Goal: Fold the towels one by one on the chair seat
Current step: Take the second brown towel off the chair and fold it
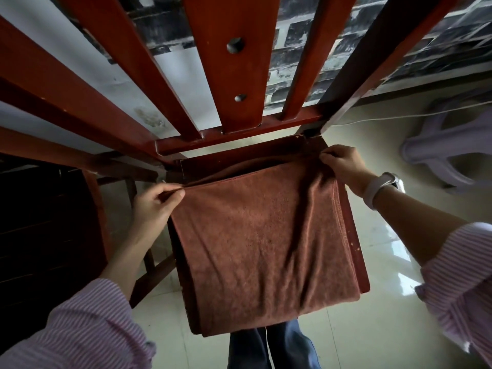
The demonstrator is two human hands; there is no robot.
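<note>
Head view. Towel (266,235) lies over the seat (355,246), spanning between my hands, near edge hanging just past the front. Left hand (154,206) pinches the far left corner, fingers curled tight on the hem; right hand (343,163) pinches the far right corner the same way. Judgement: a fold is in hand. To do it well, keep both corners level and taut, match edges before letting go, then smooth the creases near my right hand.

Backrest slats (229,62) rise just beyond both hands and limit forward reach. Stool (439,155) stands right of my right hand, well apart. A cord (399,117) runs along the floor beyond it.
</note>
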